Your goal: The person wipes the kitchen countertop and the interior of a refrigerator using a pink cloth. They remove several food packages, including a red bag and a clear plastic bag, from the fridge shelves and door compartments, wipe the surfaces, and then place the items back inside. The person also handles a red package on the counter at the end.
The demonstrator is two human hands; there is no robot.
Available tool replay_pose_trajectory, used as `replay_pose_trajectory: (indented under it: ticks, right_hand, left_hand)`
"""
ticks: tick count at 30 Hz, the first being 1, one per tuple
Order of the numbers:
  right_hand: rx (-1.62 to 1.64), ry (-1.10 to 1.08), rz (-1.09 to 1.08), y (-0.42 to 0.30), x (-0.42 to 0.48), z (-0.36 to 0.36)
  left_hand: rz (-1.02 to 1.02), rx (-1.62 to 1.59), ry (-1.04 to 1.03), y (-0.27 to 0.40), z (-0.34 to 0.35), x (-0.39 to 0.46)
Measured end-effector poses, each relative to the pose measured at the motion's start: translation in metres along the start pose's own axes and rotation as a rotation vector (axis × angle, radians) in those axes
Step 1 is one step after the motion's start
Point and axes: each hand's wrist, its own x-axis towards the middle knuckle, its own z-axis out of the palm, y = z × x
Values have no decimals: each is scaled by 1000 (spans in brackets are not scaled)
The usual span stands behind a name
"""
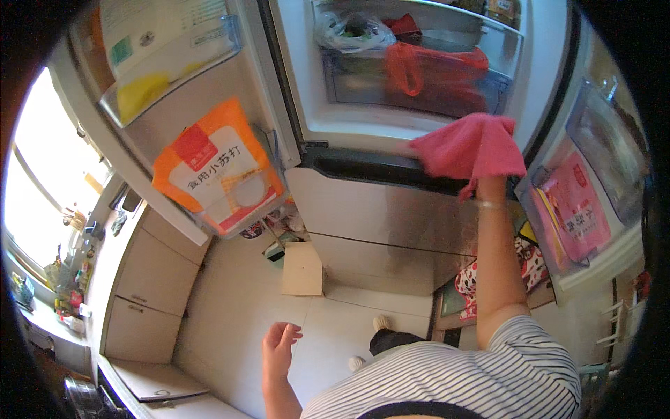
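Note:
A pink cloth (471, 144) drapes over my right hand (489, 157), which is at the lower front edge of the open refrigerator (356, 123). The cloth hides the fingers, and it hangs over the black strip (377, 166) below the compartment. My left hand (280, 338) hangs in the air above the floor, fingers loosely curled, with nothing seen in it. Inside the refrigerator, a red plastic bag (405, 68) lies over a clear drawer (350, 78), beside a whitish plastic bag (356, 34).
Both refrigerator doors stand open. The left door's bin holds an orange-and-white baking soda bag (217, 167); the right one holds a pink package (576, 209). A cardboard box (302, 268) sits on the floor by the refrigerator. Cabinets (152, 272) line the left side under a window.

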Motion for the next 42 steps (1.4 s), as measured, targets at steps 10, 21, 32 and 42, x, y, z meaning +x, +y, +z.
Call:
replay_pose_trajectory:
  ticks: [10, 21, 32, 42]
  right_hand:
    - [-190, -873, 127, -65, 82, 187]
    - [-58, -658, -285, -100, 69, 245]
    - [174, -403, 122, -45, 78, 173]
    - [-11, -423, -267, -117, 54, 248]
  left_hand:
    - [-158, -19, 139, 22, 20, 43]
    - [-107, 100, -224, 41, 73, 130]
    - [-40, 113, -518, 42, 66, 198]
    - [-154, 129, -460, 39, 58, 193]
